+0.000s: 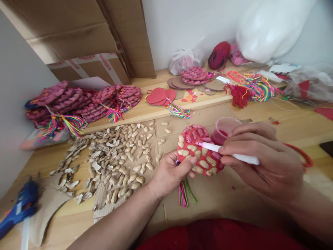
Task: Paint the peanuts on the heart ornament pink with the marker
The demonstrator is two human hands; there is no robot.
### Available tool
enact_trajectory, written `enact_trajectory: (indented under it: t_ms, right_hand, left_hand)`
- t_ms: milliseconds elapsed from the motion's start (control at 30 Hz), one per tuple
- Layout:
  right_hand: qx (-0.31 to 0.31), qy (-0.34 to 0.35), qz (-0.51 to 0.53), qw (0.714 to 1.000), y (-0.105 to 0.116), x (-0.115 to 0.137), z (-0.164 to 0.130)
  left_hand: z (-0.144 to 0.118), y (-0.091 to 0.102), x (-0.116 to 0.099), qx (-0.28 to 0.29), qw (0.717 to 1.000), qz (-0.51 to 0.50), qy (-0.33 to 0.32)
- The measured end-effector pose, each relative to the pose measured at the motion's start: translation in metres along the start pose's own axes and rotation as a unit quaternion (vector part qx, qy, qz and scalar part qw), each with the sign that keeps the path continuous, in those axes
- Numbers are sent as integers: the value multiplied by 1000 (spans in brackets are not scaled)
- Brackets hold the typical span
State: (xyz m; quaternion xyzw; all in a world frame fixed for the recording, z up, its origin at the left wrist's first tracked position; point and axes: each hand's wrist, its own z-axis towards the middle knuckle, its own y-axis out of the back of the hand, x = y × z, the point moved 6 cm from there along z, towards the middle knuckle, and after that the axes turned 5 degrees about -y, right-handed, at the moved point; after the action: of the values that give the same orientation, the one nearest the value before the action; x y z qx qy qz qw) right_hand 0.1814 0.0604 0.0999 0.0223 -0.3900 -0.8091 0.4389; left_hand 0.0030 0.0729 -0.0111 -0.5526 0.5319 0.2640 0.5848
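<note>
- Left hand (169, 173): grip pinched on the lower-left rim of one red peanut disc (199, 151), held tilted just above the desk (286, 121), in front of the person.
- Right hand (262, 159): fingers pressed around one white brush (226, 152); its pink tip touches the disc's upper centre.
- One pink paint cup (225, 129) stands just behind the disc.
- Handling judgement: disc looks light and stiff, card-backed; glued peanut shells brittle, painted parts possibly wet. Best held by the rim, as now.
- One tassel (185, 192) hangs below the disc.
- Loose peanuts (117, 156): too many to count.
- One blue glue gun (22, 206), far left.
- Finished discs (78, 100) stacked behind; count unclear.
</note>
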Motion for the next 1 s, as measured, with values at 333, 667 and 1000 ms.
enact_trajectory:
  t_ms: [333, 667, 1000]
  right_hand:
    - [20, 13, -19, 1000, -4, 5, -1]
    - [-24, -16, -29, 999, 5, -3, 0]
    - [-30, -41, -9, 999, 6, -7, -1]
  left_hand:
    - [1, -1, -3, 6, 999, 34, -15]
    - [1, 11, 14, -13, 1000, -20, 17]
    - [2, 9, 14, -18, 998, -65, 16]
